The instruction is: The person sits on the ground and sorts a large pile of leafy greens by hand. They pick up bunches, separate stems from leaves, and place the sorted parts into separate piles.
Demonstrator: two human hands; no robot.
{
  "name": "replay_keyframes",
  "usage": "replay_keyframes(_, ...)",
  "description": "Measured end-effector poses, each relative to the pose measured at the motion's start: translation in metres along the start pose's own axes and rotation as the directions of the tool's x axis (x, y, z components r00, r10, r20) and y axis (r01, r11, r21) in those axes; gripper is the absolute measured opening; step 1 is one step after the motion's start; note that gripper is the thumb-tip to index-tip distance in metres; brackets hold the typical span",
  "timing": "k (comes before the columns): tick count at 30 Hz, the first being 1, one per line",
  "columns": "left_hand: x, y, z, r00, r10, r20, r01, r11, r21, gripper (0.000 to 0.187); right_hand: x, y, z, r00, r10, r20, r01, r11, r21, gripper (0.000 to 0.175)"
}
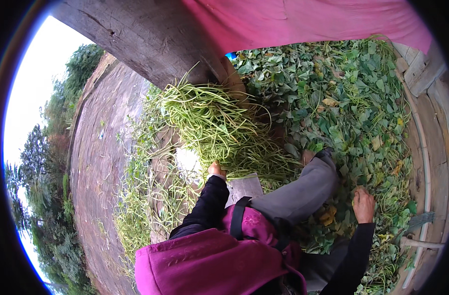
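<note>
A large heap of long green leaf stalks (217,118), mostly stripped of their blades, is piled in front of me beside a wooden post. At the near edge of this heap, my left hand (217,169) is closed around some stalks; its fingertips are hidden among them. Out to the right, my right hand (364,204) hangs over a thick bed of loose green leaves (357,110). Its fingers are curled, with the back of the hand toward me. Something small and yellowish-green shows by its fingers, but whether they grip it is unclear.
The thick wooden post (147,40) rises at the upper left, near a hanging pink cloth (320,22). More tangled stalks (161,199) lie to the left, along a paved yard (102,155). A grey flat piece (244,188) sits before my lap. Wooden planks (436,147) border the right side.
</note>
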State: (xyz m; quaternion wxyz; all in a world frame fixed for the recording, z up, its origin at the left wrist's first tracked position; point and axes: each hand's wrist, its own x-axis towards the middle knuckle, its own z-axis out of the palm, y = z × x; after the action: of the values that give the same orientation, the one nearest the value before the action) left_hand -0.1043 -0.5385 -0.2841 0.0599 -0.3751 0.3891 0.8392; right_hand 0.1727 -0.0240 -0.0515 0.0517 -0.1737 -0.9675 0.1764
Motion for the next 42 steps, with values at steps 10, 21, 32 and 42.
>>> replay_keyframes(10,-0.096,0.061,0.014,0.967,0.245,0.067,-0.22,0.677,0.702,0.013,-0.01,0.025,0.011,0.998,0.04,-0.047,-0.047,0.987,-0.152,0.008)
replay_keyframes(21,-0.344,-0.034,0.243,0.249,-0.216,0.944,-0.785,0.527,0.327,0.027,-0.031,0.062,0.142,0.75,0.49,0.444,-0.524,0.85,-0.051,0.08)
replay_keyframes(32,-0.408,-0.224,0.404,-0.328,-0.171,0.929,-0.761,0.631,-0.152,0.016,-0.048,0.004,0.227,0.485,0.148,0.862,-0.49,0.862,0.128,0.059)
replay_keyframes(42,-0.397,-0.081,0.403,-0.458,-0.073,0.886,0.547,0.762,0.345,0.021,0.02,0.186,0.182,0.592,0.788,-0.17,-0.611,0.576,0.543,0.046)
